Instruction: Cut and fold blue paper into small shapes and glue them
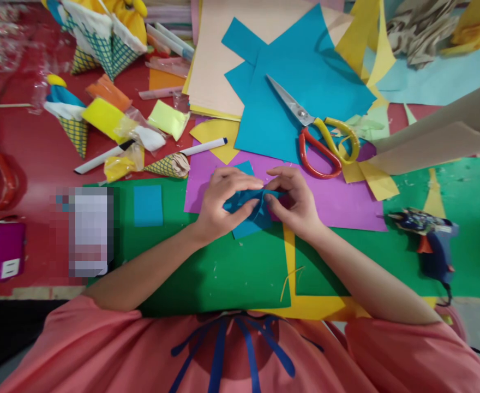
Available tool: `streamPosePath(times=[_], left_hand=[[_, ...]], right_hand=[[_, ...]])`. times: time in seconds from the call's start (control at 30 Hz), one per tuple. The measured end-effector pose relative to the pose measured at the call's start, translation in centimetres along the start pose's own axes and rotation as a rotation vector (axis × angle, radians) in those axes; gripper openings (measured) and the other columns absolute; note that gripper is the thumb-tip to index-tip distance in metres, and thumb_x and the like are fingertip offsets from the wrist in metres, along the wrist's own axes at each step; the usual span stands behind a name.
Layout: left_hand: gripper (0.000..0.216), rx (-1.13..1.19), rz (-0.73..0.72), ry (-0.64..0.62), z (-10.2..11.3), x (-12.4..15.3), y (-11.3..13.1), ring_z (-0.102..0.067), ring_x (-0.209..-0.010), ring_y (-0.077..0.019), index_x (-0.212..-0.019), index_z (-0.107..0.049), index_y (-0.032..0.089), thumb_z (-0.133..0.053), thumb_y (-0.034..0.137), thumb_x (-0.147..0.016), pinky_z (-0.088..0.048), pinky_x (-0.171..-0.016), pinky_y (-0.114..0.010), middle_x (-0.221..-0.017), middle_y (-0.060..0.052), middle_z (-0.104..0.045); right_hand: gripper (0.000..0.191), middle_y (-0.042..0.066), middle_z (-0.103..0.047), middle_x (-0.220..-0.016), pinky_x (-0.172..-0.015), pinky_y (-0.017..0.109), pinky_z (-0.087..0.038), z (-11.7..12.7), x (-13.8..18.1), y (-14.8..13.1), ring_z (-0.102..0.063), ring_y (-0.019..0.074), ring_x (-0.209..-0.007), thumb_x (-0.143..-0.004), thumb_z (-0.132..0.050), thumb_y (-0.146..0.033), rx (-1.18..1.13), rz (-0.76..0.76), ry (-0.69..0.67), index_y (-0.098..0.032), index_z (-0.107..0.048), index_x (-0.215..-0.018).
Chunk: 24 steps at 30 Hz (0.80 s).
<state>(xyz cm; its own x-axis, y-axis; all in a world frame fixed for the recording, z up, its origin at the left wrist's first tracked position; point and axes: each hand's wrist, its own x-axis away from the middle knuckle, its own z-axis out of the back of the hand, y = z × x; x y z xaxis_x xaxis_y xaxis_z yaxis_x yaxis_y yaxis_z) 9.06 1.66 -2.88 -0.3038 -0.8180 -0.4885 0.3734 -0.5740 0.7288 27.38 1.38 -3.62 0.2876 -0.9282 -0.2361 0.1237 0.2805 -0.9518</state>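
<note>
Your left hand (226, 204) and right hand (295, 202) are both pinching one small creased blue paper piece (261, 195), thumbs and fingertips narrowed on it; your fingers are hiding its exact folds. It's sitting between your hands, over a flat blue paper piece (246, 228), which is lying partly on a purple paper sheet (346, 202). Nearer you than the grip, a green paper sheet (223, 278) is spreading out. Left of the grip, a small blue paper square (148, 206) is lying on the green; farther left, a pixelated pale rectangular object (88, 232). Just beyond your left hand, a yellow-and-dark checked cone (164, 165) is lying beside a white pen (205, 146). Beyond your right hand, metal scissors with red and yellow handles (303, 115) are resting partly on a large cut blue sheet (281, 71). Well right of the grip, a dark-blue glue gun (437, 255) is lying on green paper, below a pale rolled paper tube (436, 128).
</note>
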Motion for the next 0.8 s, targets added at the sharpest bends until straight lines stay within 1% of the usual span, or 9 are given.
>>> streamPosePath(times=[0.07,0.1,0.17,0.27,0.33,0.5,0.63,0.8], left_hand=[[0.022,0.111,0.059,-0.086,0.0,-0.3,-0.4,-0.059,-0.109,-0.0190,-0.104,-0.063,0.023,-0.064,0.027,-0.083,-0.047,-0.096,-0.037,-0.110,-0.006,-0.067],[0.022,0.172,0.108,-0.134,0.0,-0.4,-0.6,-0.059,-0.111,-0.0196,-0.103,-0.063,0.022,-0.065,0.029,-0.082,-0.047,-0.096,-0.036,-0.112,-0.007,-0.066],[0.023,0.291,0.221,-0.199,0.1,-0.5,-1.0,-0.061,-0.107,-0.0194,-0.102,-0.064,0.021,-0.065,0.033,-0.083,-0.050,-0.091,-0.034,-0.108,-0.007,-0.066],[0.022,0.424,0.334,-0.219,0.2,-0.4,-1.5,-0.065,-0.094,-0.0174,-0.100,-0.064,0.020,-0.063,0.035,-0.084,-0.054,-0.082,-0.030,-0.096,-0.005,-0.069],[0.020,0.453,0.349,-0.219,0.1,-0.4,-1.6,-0.066,-0.090,-0.0165,-0.096,-0.065,0.019,-0.063,0.035,-0.084,-0.054,-0.080,-0.029,-0.093,-0.005,-0.068],[0.015,0.411,0.292,-0.239,-0.2,-0.4,-1.3,-0.064,-0.088,-0.0137,-0.093,-0.066,0.020,-0.067,0.030,-0.081,-0.053,-0.077,-0.026,-0.093,-0.003,-0.066],[0.014,0.380,0.326,-0.294,-0.1,-0.5,-1.0,-0.065,-0.085,-0.0133,-0.092,-0.065,0.020,-0.065,0.030,-0.083,-0.053,-0.075,-0.025,-0.090,-0.002,-0.068],[0.016,0.360,0.347,-0.279,-0.1,-0.5,-0.8,-0.065,-0.086,-0.0133,-0.095,-0.063,0.020,-0.064,0.031,-0.083,-0.052,-0.075,-0.024,-0.091,-0.001,-0.069]], right_hand=[[0.037,-0.002,-0.058,-0.079,-0.068,0.029,-0.051,0.0,0.1,0.1,-0.061,0.0127,-0.075,-0.082,-0.053,-0.012,0.018,0.008,-0.013,-0.022,-0.045,-0.116],[0.037,-0.002,-0.058,-0.080,-0.068,0.029,-0.051,0.0,0.1,0.1,-0.061,0.0127,-0.075,-0.082,-0.053,-0.012,0.024,0.009,-0.019,-0.022,-0.044,-0.117],[0.038,-0.002,-0.058,-0.080,-0.067,0.029,-0.051,-0.1,0.2,0.2,-0.062,0.0125,-0.075,-0.083,-0.053,-0.012,0.029,0.006,-0.032,-0.022,-0.043,-0.118],[0.039,-0.002,-0.059,-0.080,-0.066,0.028,-0.050,-0.1,0.2,0.2,-0.062,0.0125,-0.075,-0.083,-0.054,-0.013,0.031,-0.005,-0.051,-0.022,-0.043,-0.119],[0.039,-0.002,-0.059,-0.080,-0.065,0.028,-0.050,-0.1,0.2,0.2,-0.062,0.0129,-0.075,-0.083,-0.055,-0.014,0.037,-0.017,-0.067,-0.022,-0.043,-0.119],[0.040,-0.001,-0.060,-0.082,-0.067,0.030,-0.051,0.0,0.2,0.3,-0.063,0.0142,-0.078,-0.084,-0.056,-0.017,0.065,-0.012,-0.090,-0.022,-0.042,-0.121],[0.043,0.000,-0.061,-0.084,-0.068,0.029,-0.050,0.1,0.3,0.6,-0.063,0.0140,-0.078,-0.083,-0.059,-0.019,0.062,0.002,-0.093,-0.023,-0.042,-0.122],[0.042,0.000,-0.062,-0.085,-0.066,0.028,-0.049,0.1,0.2,0.6,-0.063,0.0134,-0.078,-0.083,-0.061,-0.019,0.009,-0.022,-0.075,-0.022,-0.043,-0.121]])
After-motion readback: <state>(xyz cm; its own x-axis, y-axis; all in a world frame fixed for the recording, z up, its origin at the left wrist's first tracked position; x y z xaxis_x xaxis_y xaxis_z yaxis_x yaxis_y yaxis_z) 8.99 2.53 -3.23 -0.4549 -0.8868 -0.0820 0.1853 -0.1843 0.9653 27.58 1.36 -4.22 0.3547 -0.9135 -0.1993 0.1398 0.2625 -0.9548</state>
